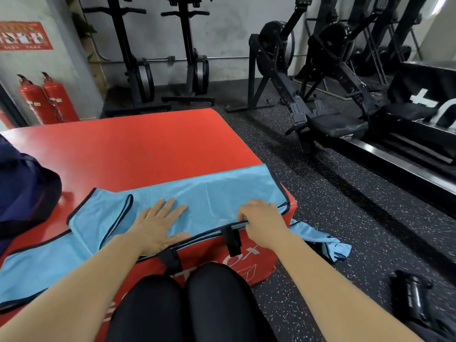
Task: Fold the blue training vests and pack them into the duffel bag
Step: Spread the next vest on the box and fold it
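Above the person's black-clad knees, a blue training vest (209,191) lies spread along the near edge of a red padded box (148,149). The left hand (158,223) presses flat on it with straight, spread fingers, and the right hand (261,220) curls its fingers to pinch the vest's near hem. More blue fabric (320,239) trails onto the speckled floor at the right. The navy duffel bag (24,188) sits on the box's left side, and two red fire extinguishers (47,99) and upright rowing machines (283,70) stand by the far wall.
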